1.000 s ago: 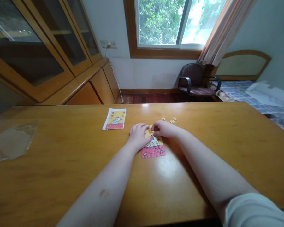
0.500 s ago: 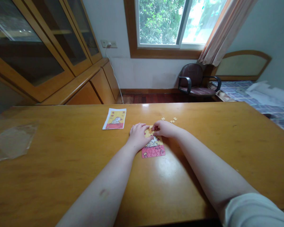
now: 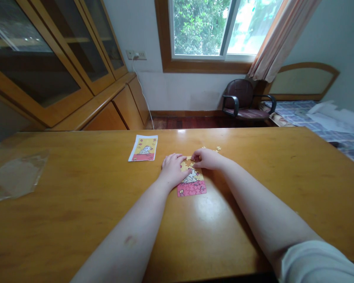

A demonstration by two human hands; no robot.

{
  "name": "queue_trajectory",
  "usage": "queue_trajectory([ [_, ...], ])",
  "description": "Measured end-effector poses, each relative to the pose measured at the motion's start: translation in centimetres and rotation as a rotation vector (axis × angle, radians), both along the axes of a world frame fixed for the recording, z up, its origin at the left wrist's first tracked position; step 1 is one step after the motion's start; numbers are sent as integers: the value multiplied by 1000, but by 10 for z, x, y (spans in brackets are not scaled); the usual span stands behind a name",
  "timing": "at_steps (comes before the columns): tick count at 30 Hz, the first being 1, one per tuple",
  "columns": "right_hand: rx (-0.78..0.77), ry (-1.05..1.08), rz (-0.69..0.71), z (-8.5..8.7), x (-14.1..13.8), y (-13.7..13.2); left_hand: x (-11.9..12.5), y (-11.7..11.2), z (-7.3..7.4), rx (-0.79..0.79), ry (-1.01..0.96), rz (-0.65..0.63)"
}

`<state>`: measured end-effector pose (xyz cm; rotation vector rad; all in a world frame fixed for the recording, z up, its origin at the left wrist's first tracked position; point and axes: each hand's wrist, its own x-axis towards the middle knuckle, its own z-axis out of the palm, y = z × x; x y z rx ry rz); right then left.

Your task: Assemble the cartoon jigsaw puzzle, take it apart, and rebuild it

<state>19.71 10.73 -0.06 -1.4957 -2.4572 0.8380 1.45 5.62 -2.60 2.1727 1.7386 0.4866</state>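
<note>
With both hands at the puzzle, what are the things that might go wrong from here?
The left hand lies partly over the puzzle; if it slides, joined pieces might come apart.

The right hand works at the puzzle's upper part, where there are gaps; its fingers may knock neighbouring pieces out of line.

Loose pieces lie just beyond the right hand, so a careless move could scatter them.

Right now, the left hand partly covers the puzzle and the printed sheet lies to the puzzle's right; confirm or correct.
Wrong side: the head view shows the printed sheet left of the puzzle, which the left hand does partly cover.
</note>
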Motion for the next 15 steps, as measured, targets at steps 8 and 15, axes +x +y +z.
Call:
queue_trajectory([
  [8, -43, 20, 154, 0, 3, 1, 0, 1, 0, 1, 5, -1],
  [15, 74, -16, 52, 3, 5, 2, 0, 0, 1, -4, 10, -1],
])
